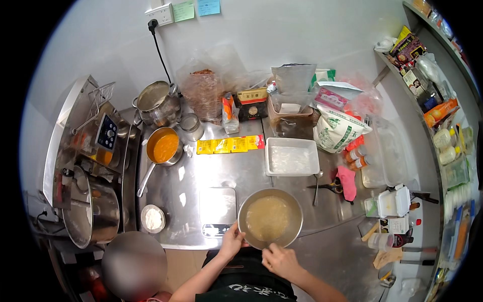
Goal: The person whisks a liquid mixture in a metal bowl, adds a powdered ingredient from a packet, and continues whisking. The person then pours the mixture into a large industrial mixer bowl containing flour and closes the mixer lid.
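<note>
A round stainless steel bowl (297, 211) of pale yellowish liquid (267, 217) is at the front edge of the steel worktop, against my body. My left hand (234, 241) grips its left near rim, thumb on the outside. Over the near rim, my right hand (275, 258) has its fingers curled. A darker blurred patch shows in the liquid just beyond it, and whether I hold a utensil there is unclear. Left of the bowl lies a digital kitchen scale (218, 207). A spoon (316, 190) and black-handled scissors (332, 186) rest to the right.
A saucepan of orange purée (164, 147) points its handle forward, near a small bowl of white powder (153, 219). Behind stand a white plastic tub (292, 156), yellow sachets (226, 144) and a flour-type bag (337, 128). A large mixer bowl (105, 215) and another person's blurred head (134, 264) are left.
</note>
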A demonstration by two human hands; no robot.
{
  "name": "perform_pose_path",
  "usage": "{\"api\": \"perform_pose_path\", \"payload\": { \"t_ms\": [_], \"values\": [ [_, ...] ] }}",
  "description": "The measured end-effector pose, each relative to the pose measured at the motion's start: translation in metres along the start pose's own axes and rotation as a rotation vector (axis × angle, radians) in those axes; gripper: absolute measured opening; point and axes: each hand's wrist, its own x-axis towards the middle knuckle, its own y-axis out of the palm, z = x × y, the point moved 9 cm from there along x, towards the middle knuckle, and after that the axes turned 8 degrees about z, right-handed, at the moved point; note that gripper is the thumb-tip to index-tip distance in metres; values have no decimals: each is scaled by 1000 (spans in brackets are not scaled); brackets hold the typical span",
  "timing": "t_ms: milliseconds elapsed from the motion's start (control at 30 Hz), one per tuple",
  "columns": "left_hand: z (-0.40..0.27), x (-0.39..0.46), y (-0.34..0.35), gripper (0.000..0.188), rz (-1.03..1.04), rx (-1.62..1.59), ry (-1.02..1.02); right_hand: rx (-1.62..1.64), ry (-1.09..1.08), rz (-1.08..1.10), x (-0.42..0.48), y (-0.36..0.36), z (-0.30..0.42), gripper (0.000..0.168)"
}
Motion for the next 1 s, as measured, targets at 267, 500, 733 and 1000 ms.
{"api": "perform_pose_path", "payload": {
  "t_ms": [267,500,733,1000],
  "values": [
    [2,3,1,54,25,14,13,12,-1,-33,-2,1,-4,13],
    [0,1,2,56,19,13,2,299,472,-471,-24,-36,-96,14],
    [8,7,-2,56,49,57,-34,586,267,23,-4,-9,-89,18],
    [28,8,27,48,203,-238,-294,605,285,-21,-3,-23,-83,16]
  ]
}}
